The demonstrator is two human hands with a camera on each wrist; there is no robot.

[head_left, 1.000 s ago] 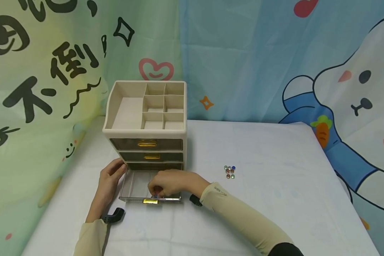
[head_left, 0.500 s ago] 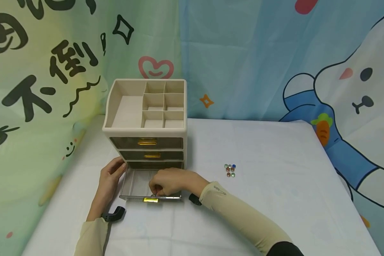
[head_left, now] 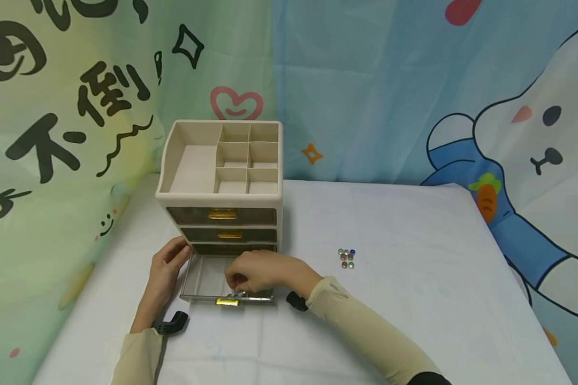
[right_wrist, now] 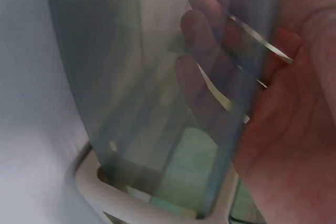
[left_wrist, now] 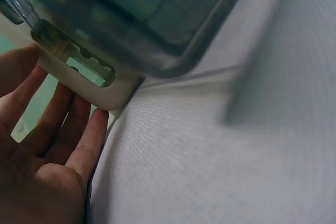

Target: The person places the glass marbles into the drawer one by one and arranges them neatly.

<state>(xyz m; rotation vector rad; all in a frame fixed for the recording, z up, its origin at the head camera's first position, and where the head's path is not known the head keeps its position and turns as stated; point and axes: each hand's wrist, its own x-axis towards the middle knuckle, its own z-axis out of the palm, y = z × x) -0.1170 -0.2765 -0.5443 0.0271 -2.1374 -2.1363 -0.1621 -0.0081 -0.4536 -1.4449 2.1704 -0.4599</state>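
A cream desktop organizer point(head_left: 221, 200) stands on the table, its clear bottom drawer point(head_left: 202, 280) pulled out. At the organizer's lower left side, my left hand point(head_left: 166, 272) touches the frame. The left wrist view shows its thumb at the frame's front edge and its fingers point(left_wrist: 86, 140) stretched along the outer side. My right hand point(head_left: 262, 270) reaches over the drawer's right part with bent fingers, which also show through the clear wall in the right wrist view point(right_wrist: 226, 61). Small shiny marbles point(head_left: 237, 294) lie below its fingertips; whether the fingers hold one is hidden.
Several coloured marbles point(head_left: 346, 258) lie grouped on the white tablecloth point(head_left: 414, 256), right of the organizer. Two closed drawers point(head_left: 221, 216) with gold handles sit above the pulled-out one. A printed cloth backdrop point(head_left: 356, 96) rises behind and on the left.
The right hand has risen slightly, and more of the shiny marbles show at the drawer's front under its fingers. The left hand and the drawer have stayed in place.
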